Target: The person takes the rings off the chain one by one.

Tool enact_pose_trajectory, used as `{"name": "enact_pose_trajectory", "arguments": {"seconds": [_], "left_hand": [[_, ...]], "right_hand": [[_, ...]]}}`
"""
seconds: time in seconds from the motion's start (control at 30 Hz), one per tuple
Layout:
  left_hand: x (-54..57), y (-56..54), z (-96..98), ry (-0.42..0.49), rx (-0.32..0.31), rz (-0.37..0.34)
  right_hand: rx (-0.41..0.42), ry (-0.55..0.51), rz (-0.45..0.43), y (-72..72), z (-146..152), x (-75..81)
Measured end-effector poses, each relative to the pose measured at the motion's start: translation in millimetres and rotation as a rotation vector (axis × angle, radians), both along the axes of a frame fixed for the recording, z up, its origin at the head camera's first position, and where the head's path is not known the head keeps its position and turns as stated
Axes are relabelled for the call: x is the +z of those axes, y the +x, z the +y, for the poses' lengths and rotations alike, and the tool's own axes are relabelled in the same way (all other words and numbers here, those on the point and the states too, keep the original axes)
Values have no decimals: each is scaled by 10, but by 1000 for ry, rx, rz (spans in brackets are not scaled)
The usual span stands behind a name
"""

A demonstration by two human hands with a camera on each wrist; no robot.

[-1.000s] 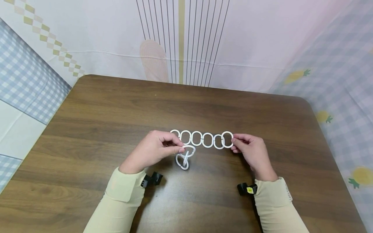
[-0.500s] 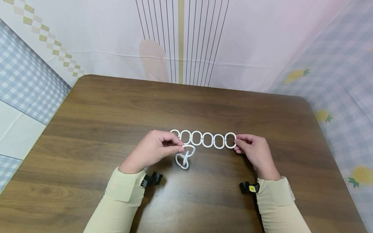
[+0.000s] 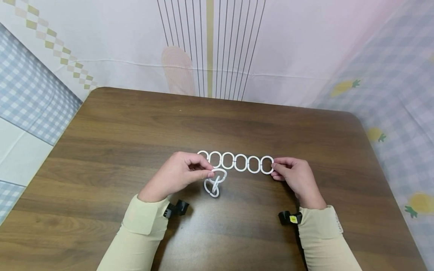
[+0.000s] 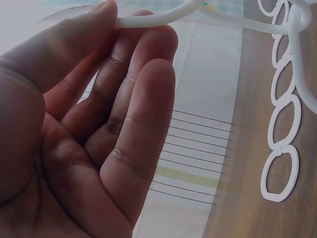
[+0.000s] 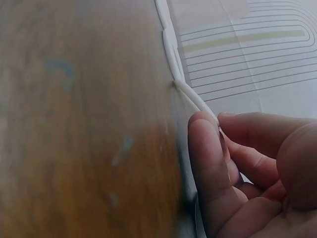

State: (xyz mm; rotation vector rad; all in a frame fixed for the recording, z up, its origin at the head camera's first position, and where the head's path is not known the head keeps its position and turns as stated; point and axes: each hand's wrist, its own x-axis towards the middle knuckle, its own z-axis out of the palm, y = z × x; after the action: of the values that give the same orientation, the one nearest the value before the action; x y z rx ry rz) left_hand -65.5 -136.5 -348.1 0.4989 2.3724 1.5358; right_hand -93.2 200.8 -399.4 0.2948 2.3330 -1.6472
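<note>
My left hand (image 3: 178,175) pinches a white plastic oval ring (image 3: 220,169) between thumb and fingertips. From it hang linked white rings (image 3: 205,185), clustered just below and above the table. To the right, my right hand (image 3: 298,178) pinches the outer edge of the end ring (image 3: 266,156) of a straight row. Several matching oval rings (image 3: 241,154) make up that row, lying side by side. My left fingers partly cover its leftmost ring (image 3: 202,151). In the right wrist view, the pinched ring (image 5: 198,101) tilts slightly up from the table at my fingertips.
Everything lies on a brown wood-grain table (image 3: 220,124) with rounded far corners. Beyond its back edge hangs a patterned white cloth (image 3: 288,49). Each wrist wears a small black camera; the left camera (image 3: 176,209) and the right camera (image 3: 288,217) sit inward of the cuffs.
My right hand has moved its ring rightward off the neighbouring ring it overlapped, then slightly back left, so it now sits beside the row's end. My left hand has stayed still.
</note>
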Motion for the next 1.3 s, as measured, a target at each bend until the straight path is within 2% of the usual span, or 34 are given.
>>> {"name": "enact_pose_trajectory", "arguments": {"seconds": [0.47, 0.63, 0.93, 1.1, 1.3], "left_hand": [[12, 3, -1, -26, 6, 5], [5, 1, -10, -32, 7, -5], [12, -3, -10, -24, -1, -9], [13, -4, -11, -23, -1, -8], [10, -3, -12, -21, 0, -12]], "right_hand": [[9, 28, 2, 9, 1, 13], [-14, 33, 24, 6, 25, 28], [-75, 209, 152, 24, 110, 67], [-121, 304, 187, 28, 123, 66], [-194, 318, 215, 16, 116, 51]]}}
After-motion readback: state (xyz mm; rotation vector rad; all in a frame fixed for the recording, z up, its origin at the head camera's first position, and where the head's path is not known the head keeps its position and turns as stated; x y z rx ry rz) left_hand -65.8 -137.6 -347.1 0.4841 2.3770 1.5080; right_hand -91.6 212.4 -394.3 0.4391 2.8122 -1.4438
